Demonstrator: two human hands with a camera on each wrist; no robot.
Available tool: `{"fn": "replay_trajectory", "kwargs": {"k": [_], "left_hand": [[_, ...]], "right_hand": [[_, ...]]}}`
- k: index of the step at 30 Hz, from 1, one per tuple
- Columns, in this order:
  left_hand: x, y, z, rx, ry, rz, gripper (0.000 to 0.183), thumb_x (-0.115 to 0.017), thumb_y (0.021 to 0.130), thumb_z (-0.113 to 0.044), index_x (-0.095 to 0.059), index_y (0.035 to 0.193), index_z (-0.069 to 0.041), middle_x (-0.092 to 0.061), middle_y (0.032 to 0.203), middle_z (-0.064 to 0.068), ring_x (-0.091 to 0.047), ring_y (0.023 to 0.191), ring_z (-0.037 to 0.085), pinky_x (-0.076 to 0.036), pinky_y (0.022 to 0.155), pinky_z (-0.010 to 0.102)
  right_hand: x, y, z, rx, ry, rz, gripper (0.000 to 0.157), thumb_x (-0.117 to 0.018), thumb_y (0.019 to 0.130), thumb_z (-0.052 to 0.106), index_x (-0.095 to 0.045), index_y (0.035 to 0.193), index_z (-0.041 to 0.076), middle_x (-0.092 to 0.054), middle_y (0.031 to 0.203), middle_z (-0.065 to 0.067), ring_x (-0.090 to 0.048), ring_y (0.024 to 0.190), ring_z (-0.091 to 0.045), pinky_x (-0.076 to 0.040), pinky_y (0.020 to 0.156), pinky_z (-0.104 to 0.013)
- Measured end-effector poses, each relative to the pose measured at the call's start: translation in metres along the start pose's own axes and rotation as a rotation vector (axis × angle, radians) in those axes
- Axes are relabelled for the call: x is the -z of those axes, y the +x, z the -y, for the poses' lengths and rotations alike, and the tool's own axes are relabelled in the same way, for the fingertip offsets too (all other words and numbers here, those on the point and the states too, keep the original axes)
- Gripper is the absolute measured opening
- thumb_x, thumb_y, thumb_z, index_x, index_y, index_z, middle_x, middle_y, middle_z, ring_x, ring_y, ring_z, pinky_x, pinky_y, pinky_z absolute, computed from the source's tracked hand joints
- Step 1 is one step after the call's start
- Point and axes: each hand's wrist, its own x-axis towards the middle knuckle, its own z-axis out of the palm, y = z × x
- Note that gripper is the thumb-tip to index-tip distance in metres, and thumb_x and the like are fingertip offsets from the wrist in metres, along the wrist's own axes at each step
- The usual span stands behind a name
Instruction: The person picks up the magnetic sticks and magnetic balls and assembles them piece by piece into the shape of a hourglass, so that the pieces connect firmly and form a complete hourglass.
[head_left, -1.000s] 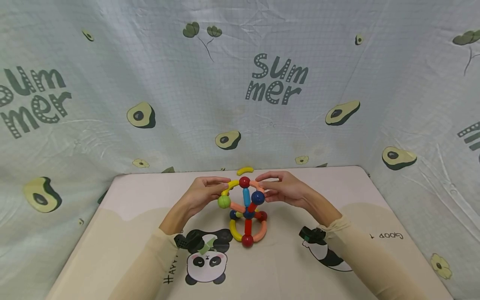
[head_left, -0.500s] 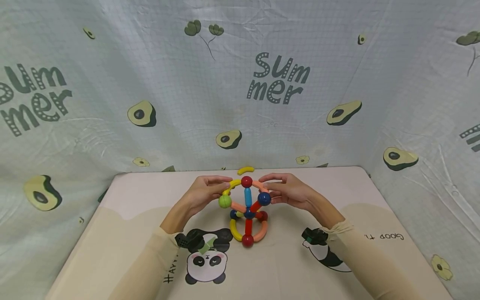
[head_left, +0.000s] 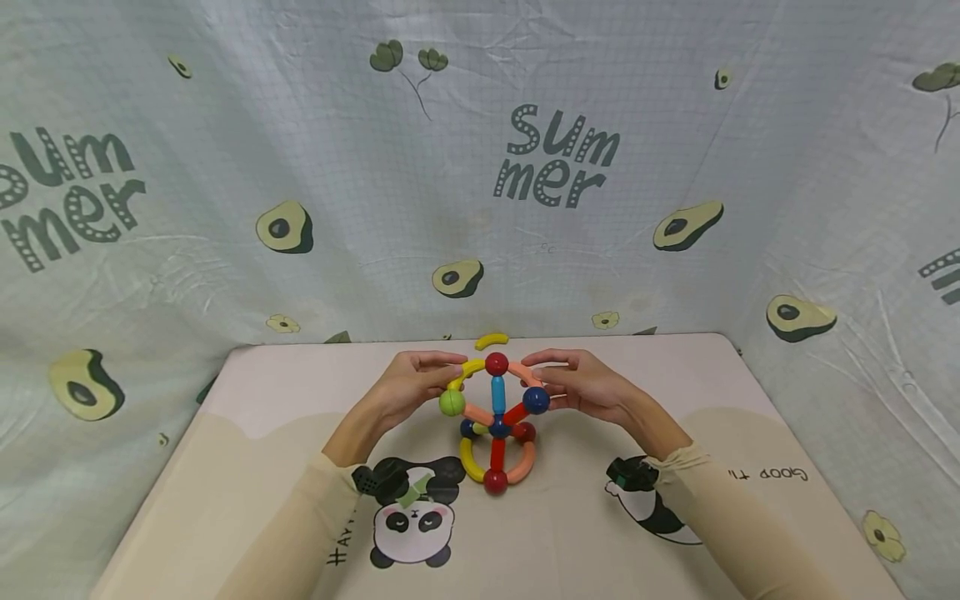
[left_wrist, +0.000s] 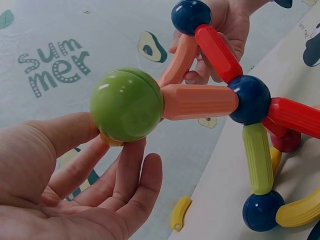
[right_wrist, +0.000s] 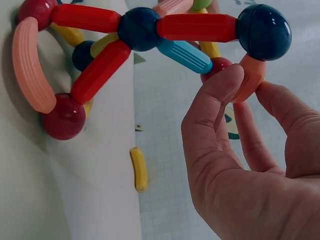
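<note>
A magnetic ball-and-rod construction stands on the table, its upper ring tilted over a lower ring. Around its middle blue ball point(head_left: 499, 427) straight rods fan out, among them a light blue rod point(head_left: 498, 395). My left hand point(head_left: 408, 385) pinches the upper curved yellow rod point(head_left: 467, 369), beside the green ball point(left_wrist: 127, 104), which hides most of that rod in the left wrist view. On the other side, my right hand point(head_left: 588, 387) pinches the curved salmon rod point(right_wrist: 251, 77) under a blue ball point(right_wrist: 263, 32). Both curved rods meet at the top red ball point(head_left: 497, 363).
A loose curved yellow rod point(head_left: 491, 341) lies at the table's back edge, behind the construction. A patterned cloth point(head_left: 360, 250) hangs behind and at both sides of the table point(head_left: 555, 533). Panda prints mark the tabletop.
My right hand has shifted slightly right, taking the salmon rod and its blue ball along. The top red ball has also drifted right. My left hand barely moved; the lower ring stayed put.
</note>
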Motion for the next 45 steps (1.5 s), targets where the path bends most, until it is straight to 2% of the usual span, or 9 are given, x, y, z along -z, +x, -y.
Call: {"fn": "replay_trajectory", "kwargs": {"k": [5,9,17,24,31,36,41,45], "left_hand": [[-0.0010,-0.0003,-0.0009,-0.002,-0.002,0.002,0.036,-0.070,0.099,-0.018,-0.067,0.131,-0.001,-0.068,0.126,0.024,-0.070,0.102,0.023,-0.055,0.091,0.028],[-0.0009,0.0002,-0.0010,-0.003,-0.004,0.009,0.036,-0.070,0.100,-0.018,-0.066,0.131,0.000,-0.068,0.126,0.024,-0.070,0.101,0.023,-0.055,0.091,0.029],[0.0004,-0.0006,-0.0020,-0.007,-0.016,0.010,0.036,-0.070,0.100,-0.017,-0.066,0.131,0.000,-0.070,0.123,0.021,-0.069,0.108,0.031,-0.055,0.091,0.028],[0.0020,0.0002,-0.0017,-0.002,-0.023,0.015,0.036,-0.070,0.099,-0.017,-0.066,0.132,-0.001,-0.065,0.130,0.026,-0.069,0.107,0.029,-0.055,0.092,0.028],[0.0029,0.0003,-0.0012,0.005,-0.024,0.010,0.037,-0.070,0.099,-0.017,-0.065,0.132,-0.001,-0.070,0.125,0.020,-0.069,0.110,0.032,-0.055,0.094,0.030],[0.0033,0.0001,-0.0017,0.006,-0.018,0.020,0.038,-0.070,0.100,-0.019,-0.064,0.133,-0.002,-0.065,0.132,0.026,-0.070,0.107,0.028,-0.055,0.094,0.030],[0.0036,-0.0001,-0.0013,-0.007,-0.019,0.025,0.038,-0.069,0.100,-0.020,-0.064,0.133,-0.001,-0.066,0.130,0.026,-0.070,0.104,0.026,-0.055,0.093,0.030],[0.0039,0.0001,-0.0009,-0.007,-0.018,0.026,0.037,-0.067,0.102,-0.021,-0.063,0.133,-0.001,-0.068,0.127,0.024,-0.070,0.102,0.025,-0.056,0.092,0.030]], "right_hand": [[0.0000,-0.0014,-0.0001,0.005,0.003,0.007,0.043,-0.066,0.101,0.015,-0.057,0.141,0.004,-0.059,0.138,-0.030,-0.073,0.107,-0.028,-0.058,0.088,-0.043],[-0.0001,-0.0029,0.0004,0.012,-0.005,0.014,0.044,-0.066,0.101,0.015,-0.056,0.142,0.003,-0.063,0.135,-0.027,-0.073,0.107,-0.028,-0.059,0.088,-0.043],[0.0011,-0.0020,-0.0011,0.032,-0.008,0.033,0.044,-0.065,0.102,0.015,-0.056,0.142,0.002,-0.065,0.131,-0.024,-0.073,0.105,-0.028,-0.059,0.087,-0.043],[0.0000,-0.0016,-0.0001,0.033,-0.004,0.037,0.043,-0.065,0.102,0.014,-0.055,0.142,0.002,-0.067,0.128,-0.022,-0.073,0.104,-0.028,-0.059,0.086,-0.043],[0.0006,-0.0006,-0.0012,0.030,0.000,0.036,0.041,-0.064,0.102,0.013,-0.057,0.141,0.003,-0.069,0.125,-0.018,-0.073,0.103,-0.027,-0.059,0.086,-0.043],[0.0010,-0.0003,-0.0014,0.026,-0.004,0.026,0.039,-0.063,0.102,0.012,-0.058,0.140,0.004,-0.067,0.129,-0.022,-0.073,0.103,-0.027,-0.059,0.087,-0.043],[0.0015,0.0001,-0.0024,0.029,-0.007,0.033,0.039,-0.063,0.103,0.012,-0.057,0.140,0.004,-0.058,0.138,-0.032,-0.073,0.103,-0.028,-0.059,0.087,-0.044],[0.0014,0.0005,-0.0029,0.031,-0.010,0.032,0.039,-0.062,0.103,0.011,-0.057,0.141,0.004,-0.060,0.136,-0.029,-0.073,0.104,-0.028,-0.059,0.087,-0.044]]}}
